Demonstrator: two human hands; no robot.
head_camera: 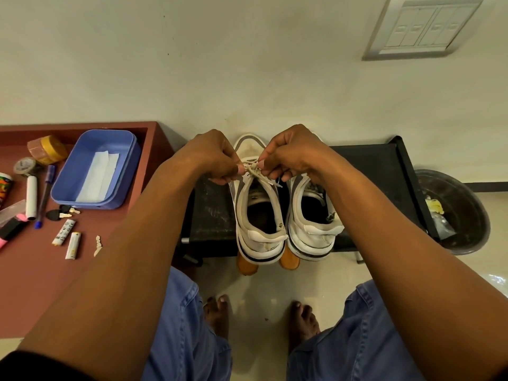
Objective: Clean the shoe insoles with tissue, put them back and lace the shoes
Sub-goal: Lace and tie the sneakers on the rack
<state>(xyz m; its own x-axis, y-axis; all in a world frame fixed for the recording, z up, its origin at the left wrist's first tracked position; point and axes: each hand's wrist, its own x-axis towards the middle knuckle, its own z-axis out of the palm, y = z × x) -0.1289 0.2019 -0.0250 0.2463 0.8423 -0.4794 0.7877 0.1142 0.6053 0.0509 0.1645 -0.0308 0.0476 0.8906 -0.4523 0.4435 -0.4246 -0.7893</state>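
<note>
Pinching the pale laces [254,166] over the tongue of the left shoe [257,204], both hands meet at the middle of the view: the left hand [213,158] curls its fingers round one lace end and the right hand [291,155] curls round the other, thumbs and forefingers nearly touching at the knot. The left shoe stands heel toward the person on a black surface [365,166], with the right shoe [313,213] just beside it, their sides touching; dark openings show in both, and the insoles cannot be made out. Two orange shapes [247,264] peek out under the heels. To the left, a reddish-brown surface [41,284] carries a blue tub [82,160] with a white tissue [99,176] lying inside, near tape rolls [46,149], pens [45,193], keys [61,213] and batteries [68,237]. A dark bin [464,213] stands at the right, against the wall. Below, blue denim knees [187,334] and bare feet [218,314] rest on the pale floor.
</note>
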